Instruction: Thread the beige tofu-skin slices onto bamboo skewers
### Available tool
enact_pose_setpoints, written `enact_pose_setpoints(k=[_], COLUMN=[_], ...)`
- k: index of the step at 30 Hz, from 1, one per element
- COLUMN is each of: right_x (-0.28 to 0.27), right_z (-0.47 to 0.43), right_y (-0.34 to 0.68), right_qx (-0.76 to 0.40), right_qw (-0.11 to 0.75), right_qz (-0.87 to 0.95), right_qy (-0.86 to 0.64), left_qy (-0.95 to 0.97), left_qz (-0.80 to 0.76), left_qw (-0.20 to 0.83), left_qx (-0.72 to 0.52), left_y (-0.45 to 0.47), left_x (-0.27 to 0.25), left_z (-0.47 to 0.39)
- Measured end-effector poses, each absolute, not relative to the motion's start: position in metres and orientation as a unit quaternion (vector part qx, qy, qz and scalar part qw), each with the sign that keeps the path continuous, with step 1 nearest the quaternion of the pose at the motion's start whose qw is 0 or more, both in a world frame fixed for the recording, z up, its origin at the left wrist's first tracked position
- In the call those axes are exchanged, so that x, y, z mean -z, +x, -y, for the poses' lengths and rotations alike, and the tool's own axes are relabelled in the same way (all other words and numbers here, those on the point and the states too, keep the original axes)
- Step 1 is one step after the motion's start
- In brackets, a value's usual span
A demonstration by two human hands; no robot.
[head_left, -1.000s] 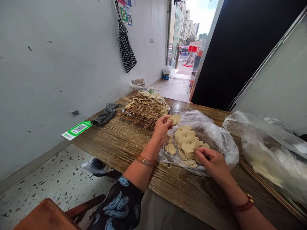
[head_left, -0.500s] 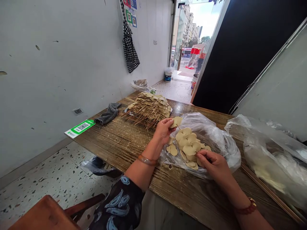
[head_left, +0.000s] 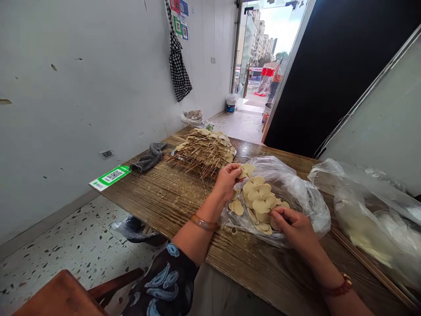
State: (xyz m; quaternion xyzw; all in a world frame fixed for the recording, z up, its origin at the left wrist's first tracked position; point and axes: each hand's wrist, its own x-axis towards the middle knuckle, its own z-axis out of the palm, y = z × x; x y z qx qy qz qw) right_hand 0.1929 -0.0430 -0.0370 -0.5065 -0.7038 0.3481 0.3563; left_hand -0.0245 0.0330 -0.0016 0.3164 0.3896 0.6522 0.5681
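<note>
While holding flat, round, tan slices (head_left: pixel 264 203) in a row over a crinkly, clear plastic bag (head_left: pixel 307 195), pinching the far slice (head_left: pixel 247 170) with the left grip (head_left: pixel 228 181) and the row's near end with the right grip (head_left: pixel 294 224). Farther out, on the brown wooden desk (head_left: pixel 154 195), a big heap of tan slices on thin wooden sticks (head_left: pixel 210 147).

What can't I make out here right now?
All in the head view:
Right hand: rear fingers, hidden by the hand itself.
Threaded discs: the stick inside, hidden by the discs.
Far-right bag: contents, blurred by cloudy plastic.
Loose sticks: near ends, cut off by the frame edge.
Green sign: fine print, too small.
</note>
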Motion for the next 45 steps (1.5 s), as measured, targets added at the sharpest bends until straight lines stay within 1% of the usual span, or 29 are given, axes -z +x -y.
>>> enact_pose_setpoints(k=[11, 22, 27, 34, 37, 40, 45], right_x=[0.034, 0.037, 0.038, 0.039, 0.038, 0.037, 0.035], right_z=[0.043, 0.041, 0.04, 0.042, 0.043, 0.044, 0.044], right_y=[0.192, 0.192, 0.189, 0.19, 0.19, 0.189, 0.188], right_qx=[-0.386, -0.413, -0.417, -0.41, -0.401, -0.378, -0.303], right_qw=[0.358, 0.379, 0.388, 0.41, 0.409, 0.401, 0.376], right_qz=[0.688, 0.671, 0.658, 0.651, 0.655, 0.679, 0.738], right_qy=[-0.5, -0.486, -0.493, -0.491, -0.493, -0.485, -0.471], left_qy=[0.418, 0.462, 0.475, 0.312, 0.291, 0.301, 0.295], left_qz=[-0.401, -0.421, -0.394, -0.341, -0.297, -0.277, -0.303], left_qw=[0.47, 0.464, 0.509, 0.654, 0.703, 0.72, 0.7], left_qx=[-0.666, -0.628, -0.601, -0.6, -0.576, -0.561, -0.576], left_y=[-0.022, -0.019, -0.014, -0.014, -0.011, -0.007, -0.008], left_x=[0.004, 0.005, 0.005, 0.003, 0.005, 0.006, 0.004], left_z=[-0.035, -0.032, -0.028, -0.027, -0.027, -0.025, -0.023])
